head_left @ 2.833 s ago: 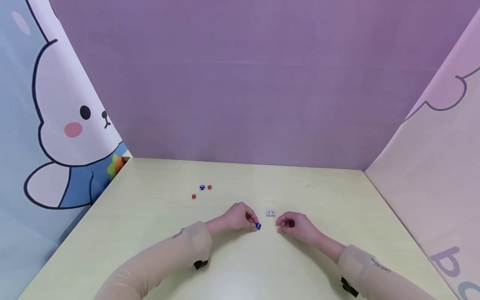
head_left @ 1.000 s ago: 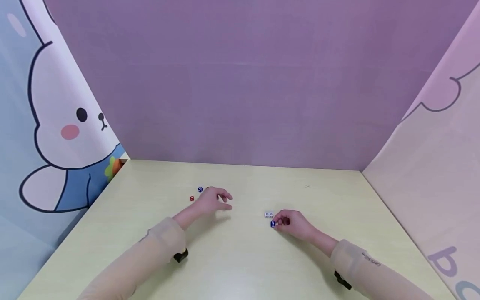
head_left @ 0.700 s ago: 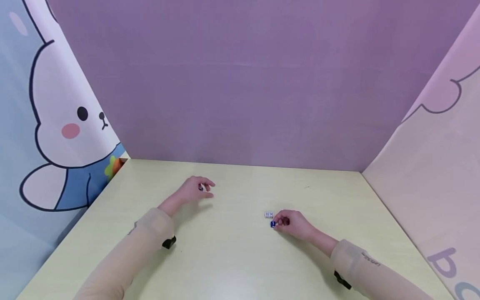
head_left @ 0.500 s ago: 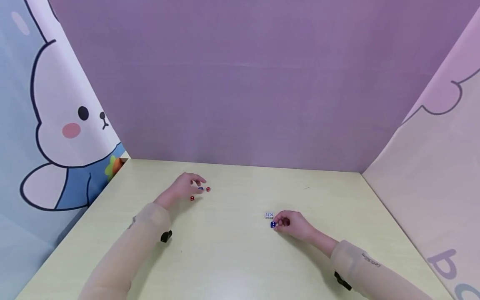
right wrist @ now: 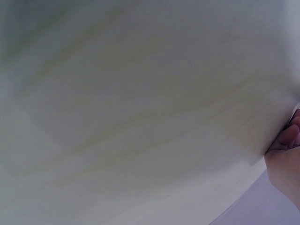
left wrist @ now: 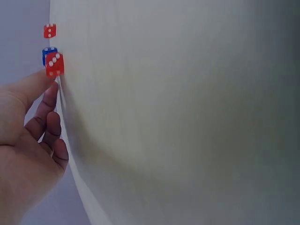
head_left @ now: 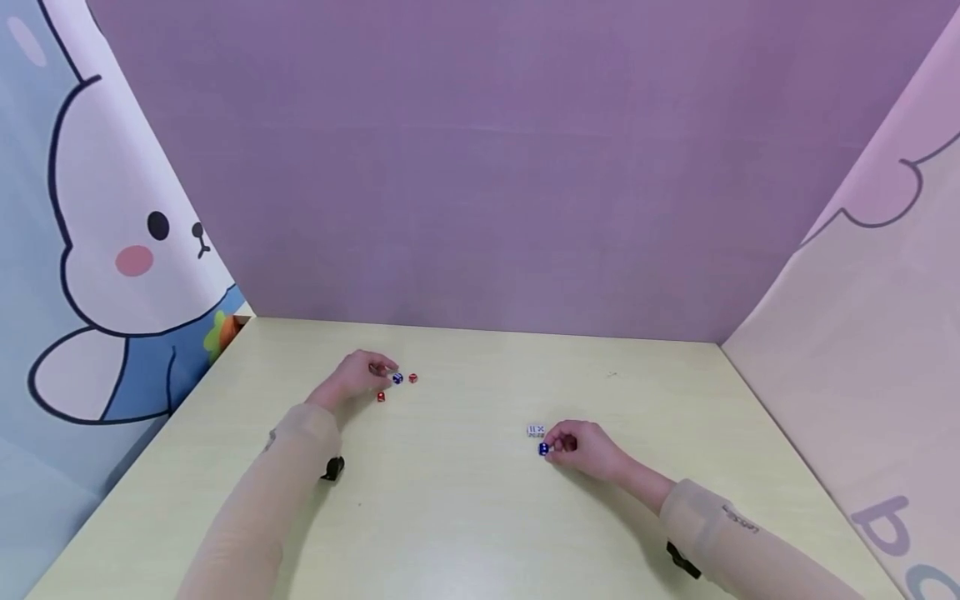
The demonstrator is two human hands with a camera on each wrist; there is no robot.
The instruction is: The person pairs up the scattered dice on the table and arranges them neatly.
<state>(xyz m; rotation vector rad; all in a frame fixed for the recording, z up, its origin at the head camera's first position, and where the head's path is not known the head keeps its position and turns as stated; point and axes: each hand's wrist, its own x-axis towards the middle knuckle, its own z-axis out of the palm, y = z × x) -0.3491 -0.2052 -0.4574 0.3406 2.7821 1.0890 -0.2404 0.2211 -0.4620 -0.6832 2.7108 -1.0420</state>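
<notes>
One blue die [head_left: 543, 449] pinched, my right hand [head_left: 588, 451], head view only; left hand [head_left: 357, 375] at second die [head_left: 398, 378], grip unclear.

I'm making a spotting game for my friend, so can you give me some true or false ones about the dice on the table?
1. The right grip pinches a blue die. True.
2. The two white dice are far apart. False: they sit side by side.
3. The left grip is at the white dice. False: it is at a second blue die.
4. Two red dice lie near the left grip. True.
5. The right grip is closer to the red dice than to the white dice. False: it is right beside the white dice.
</notes>
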